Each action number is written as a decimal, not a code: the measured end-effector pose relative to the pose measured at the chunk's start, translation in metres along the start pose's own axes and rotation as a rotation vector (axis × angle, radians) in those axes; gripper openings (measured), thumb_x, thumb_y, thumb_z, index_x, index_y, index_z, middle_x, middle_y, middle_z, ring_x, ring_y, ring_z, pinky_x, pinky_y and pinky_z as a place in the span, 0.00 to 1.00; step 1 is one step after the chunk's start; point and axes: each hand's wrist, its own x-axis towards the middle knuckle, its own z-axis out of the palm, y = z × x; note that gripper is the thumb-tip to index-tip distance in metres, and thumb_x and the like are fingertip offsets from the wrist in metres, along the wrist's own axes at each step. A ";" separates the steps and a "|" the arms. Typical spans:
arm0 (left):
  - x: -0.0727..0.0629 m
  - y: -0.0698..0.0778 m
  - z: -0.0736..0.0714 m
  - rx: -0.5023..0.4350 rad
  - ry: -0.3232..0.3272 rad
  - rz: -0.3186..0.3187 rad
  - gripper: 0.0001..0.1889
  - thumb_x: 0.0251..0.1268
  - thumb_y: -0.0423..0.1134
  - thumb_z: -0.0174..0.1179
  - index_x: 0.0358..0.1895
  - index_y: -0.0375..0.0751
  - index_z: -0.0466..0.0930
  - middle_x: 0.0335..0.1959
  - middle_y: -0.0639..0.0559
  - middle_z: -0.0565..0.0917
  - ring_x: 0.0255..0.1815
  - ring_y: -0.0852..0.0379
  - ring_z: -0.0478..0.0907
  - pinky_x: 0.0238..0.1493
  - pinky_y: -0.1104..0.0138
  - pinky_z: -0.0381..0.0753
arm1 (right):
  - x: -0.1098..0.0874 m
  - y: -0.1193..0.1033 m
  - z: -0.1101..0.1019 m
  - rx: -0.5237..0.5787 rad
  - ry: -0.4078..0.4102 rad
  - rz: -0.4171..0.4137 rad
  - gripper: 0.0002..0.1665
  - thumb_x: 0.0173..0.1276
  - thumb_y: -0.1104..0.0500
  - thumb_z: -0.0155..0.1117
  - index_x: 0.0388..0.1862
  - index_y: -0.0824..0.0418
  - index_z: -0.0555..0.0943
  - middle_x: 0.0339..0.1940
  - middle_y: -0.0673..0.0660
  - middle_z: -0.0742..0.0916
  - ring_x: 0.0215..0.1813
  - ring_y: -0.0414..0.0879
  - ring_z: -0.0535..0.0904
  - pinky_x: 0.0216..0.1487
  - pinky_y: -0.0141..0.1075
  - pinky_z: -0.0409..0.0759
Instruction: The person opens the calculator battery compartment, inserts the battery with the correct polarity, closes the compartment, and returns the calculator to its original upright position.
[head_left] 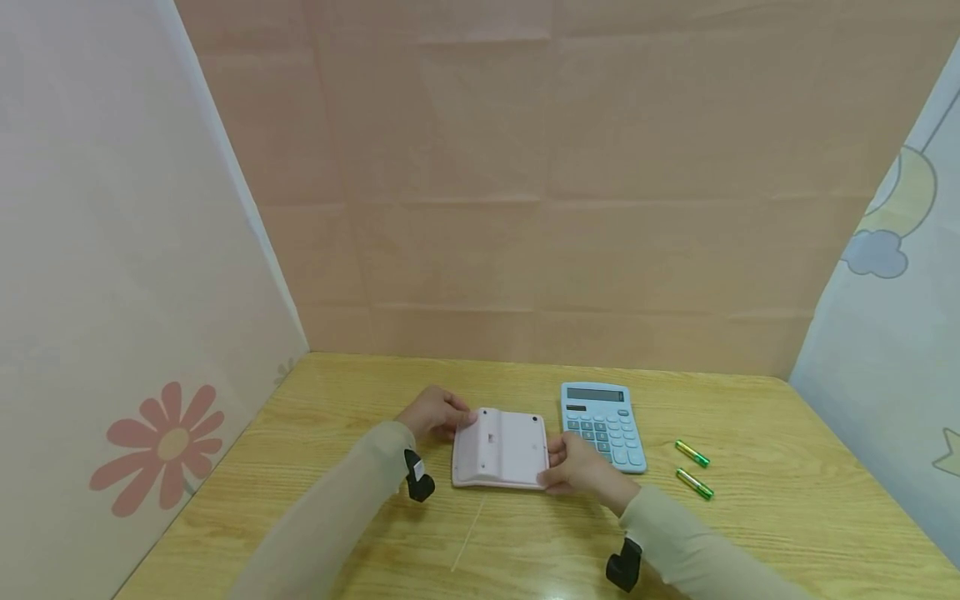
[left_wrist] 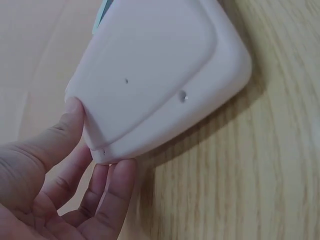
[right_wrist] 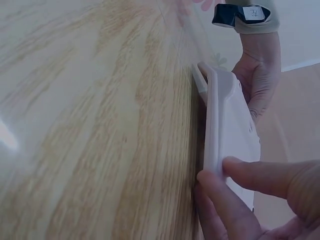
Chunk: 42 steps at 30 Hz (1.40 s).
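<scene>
A pale pink calculator (head_left: 517, 450) is turned back side up, showing its raised section and small screw holes. My left hand (head_left: 438, 412) grips its left end, thumb on the back and fingers below, as the left wrist view shows. At the opposite edge my right hand (head_left: 581, 468) pinches it between thumb and fingers. In the right wrist view the calculator's side (right_wrist: 215, 125) is seen edge-on, close to the wood. Its keys and screen face down and are hidden. Just right of it, a light blue calculator (head_left: 622, 429) lies face up, partly covered by my right hand.
Two green-and-gold batteries (head_left: 693, 483) lie on the wooden table (head_left: 795, 500) to the right of the blue calculator. A thin pale line (head_left: 468, 533) runs along the tabletop in front of the pink calculator. Walls stand behind and at both sides.
</scene>
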 end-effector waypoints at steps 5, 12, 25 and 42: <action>0.002 -0.002 0.001 -0.010 -0.008 -0.013 0.13 0.56 0.39 0.70 0.42 0.37 0.83 0.36 0.47 0.85 0.32 0.55 0.81 0.33 0.66 0.84 | 0.000 -0.001 0.001 -0.019 -0.001 0.004 0.26 0.53 0.78 0.69 0.47 0.72 0.68 0.37 0.62 0.74 0.33 0.48 0.77 0.36 0.40 0.85; 0.003 -0.002 0.003 0.002 0.006 -0.026 0.13 0.57 0.39 0.70 0.42 0.37 0.83 0.37 0.47 0.85 0.31 0.56 0.81 0.32 0.67 0.84 | -0.001 -0.001 0.003 -0.018 0.009 -0.004 0.26 0.54 0.78 0.68 0.48 0.73 0.67 0.37 0.62 0.73 0.32 0.48 0.78 0.35 0.40 0.85; 0.006 -0.001 0.005 0.017 -0.004 -0.025 0.12 0.56 0.39 0.70 0.41 0.36 0.83 0.36 0.46 0.85 0.31 0.55 0.81 0.32 0.66 0.84 | 0.000 0.001 0.006 -0.051 -0.006 -0.018 0.22 0.54 0.79 0.67 0.44 0.73 0.68 0.35 0.62 0.74 0.32 0.48 0.79 0.35 0.38 0.85; 0.006 0.000 0.006 0.041 0.010 -0.021 0.11 0.55 0.38 0.71 0.38 0.36 0.84 0.34 0.47 0.84 0.30 0.56 0.78 0.29 0.67 0.83 | 0.000 -0.001 0.008 -0.218 -0.012 -0.035 0.18 0.56 0.77 0.67 0.42 0.74 0.70 0.34 0.61 0.76 0.30 0.46 0.79 0.32 0.33 0.84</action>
